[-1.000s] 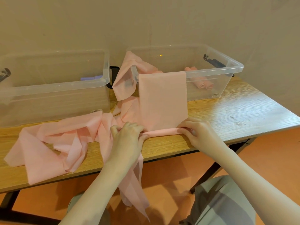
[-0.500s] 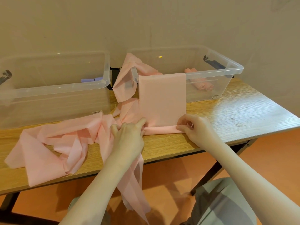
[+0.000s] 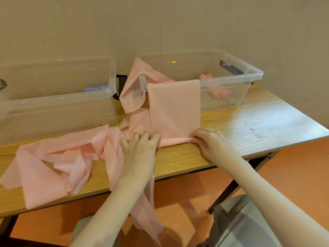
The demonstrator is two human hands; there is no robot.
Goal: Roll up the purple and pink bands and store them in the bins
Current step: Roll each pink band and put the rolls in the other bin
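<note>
Head view | left hand (image 3: 140,145) fingers curled on pink band (image 3: 174,111) roll | right hand (image 3: 210,139) pinching roll's other end

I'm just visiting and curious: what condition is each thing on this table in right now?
Pink band: draped over bin rim, near end partly rolled.
Left hand: curled on the roll.
Right hand: pinching the roll.
Right bin: lidless, holds pink rolls.
Left bin: lidless, purple roll inside.
</note>
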